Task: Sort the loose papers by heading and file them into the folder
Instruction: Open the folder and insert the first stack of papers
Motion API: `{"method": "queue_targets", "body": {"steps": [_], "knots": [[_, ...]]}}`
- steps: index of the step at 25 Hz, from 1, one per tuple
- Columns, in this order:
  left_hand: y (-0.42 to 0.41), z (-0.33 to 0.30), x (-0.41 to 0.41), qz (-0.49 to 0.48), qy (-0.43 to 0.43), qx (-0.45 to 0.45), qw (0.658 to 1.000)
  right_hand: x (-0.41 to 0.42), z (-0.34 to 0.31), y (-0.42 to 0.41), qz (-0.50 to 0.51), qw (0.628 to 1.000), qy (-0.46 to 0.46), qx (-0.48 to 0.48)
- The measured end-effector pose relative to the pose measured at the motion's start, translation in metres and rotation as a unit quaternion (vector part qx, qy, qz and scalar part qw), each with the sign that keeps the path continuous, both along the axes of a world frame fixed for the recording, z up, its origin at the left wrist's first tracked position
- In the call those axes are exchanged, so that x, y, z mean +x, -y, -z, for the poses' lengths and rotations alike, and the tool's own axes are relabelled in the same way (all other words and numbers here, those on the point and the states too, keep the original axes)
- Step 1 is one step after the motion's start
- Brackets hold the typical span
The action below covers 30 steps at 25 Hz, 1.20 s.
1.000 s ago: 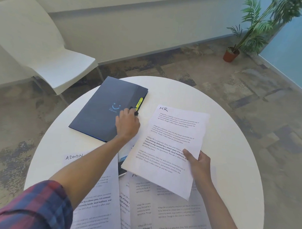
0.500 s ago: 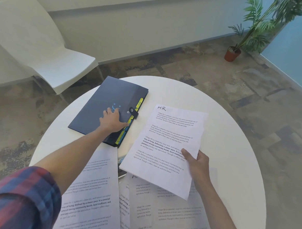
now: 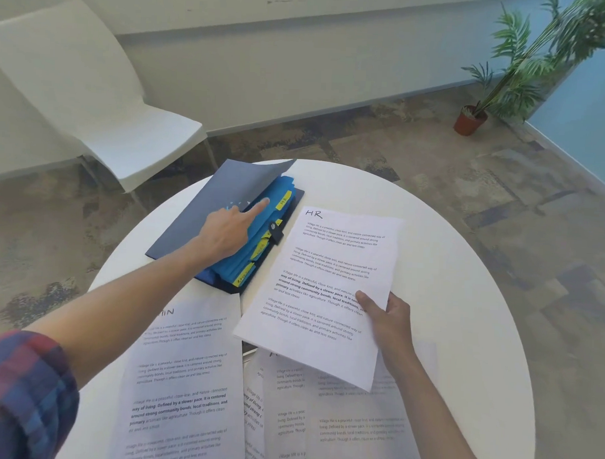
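Note:
A dark blue folder (image 3: 198,219) lies at the table's far left. Its cover is lifted, showing blue dividers (image 3: 259,238) with yellow tabs; the top tab (image 3: 283,198) reads HR. My left hand (image 3: 225,231) holds the cover's edge up, one finger stretched over the dividers toward that tab. My right hand (image 3: 390,318) grips a sheet headed HR (image 3: 326,281) by its right edge, thumb on top, just right of the folder. Several more printed sheets (image 3: 182,379) lie spread near me, one with a heading ending in "MIN".
The round white table (image 3: 463,303) carries everything. A white chair (image 3: 93,95) stands on the floor behind its left side. A potted plant (image 3: 469,122) stands at the far right by a blue wall.
My left hand moved from the folder's clasp to its cover edge and lifted the cover, exposing the blue dividers. The HR sheet in my right hand stayed almost still.

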<state>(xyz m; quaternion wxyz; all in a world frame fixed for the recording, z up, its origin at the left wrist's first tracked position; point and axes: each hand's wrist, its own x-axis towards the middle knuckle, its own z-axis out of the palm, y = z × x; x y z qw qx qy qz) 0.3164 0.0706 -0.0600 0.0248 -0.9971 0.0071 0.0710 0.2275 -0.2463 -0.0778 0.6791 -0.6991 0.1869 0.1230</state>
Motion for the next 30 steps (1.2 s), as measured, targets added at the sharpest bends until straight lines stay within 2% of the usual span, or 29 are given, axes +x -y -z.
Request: {"method": "queue_targets", "body": {"steps": [3, 13, 20, 30], "knots": [[-0.004, -0.003, -0.007, 0.02, 0.019, 0.037, 0.999, 0.009, -0.005, -0.013, -0.012, 1.0, 0.004, 0.002], [0.005, -0.017, -0.023, 0.066, 0.008, 0.012, 0.998, 0.086, -0.01, -0.058, -0.114, 0.992, -0.022, -0.047], [0.014, -0.024, -0.032, 0.087, 0.012, 0.018, 0.996, 0.124, -0.007, -0.085, -0.105, 0.99, -0.016, -0.094], [0.033, -0.02, -0.031, 0.092, 0.017, 0.009, 0.996, 0.113, 0.004, -0.154, -0.095, 0.976, 0.02, -0.194]]}}
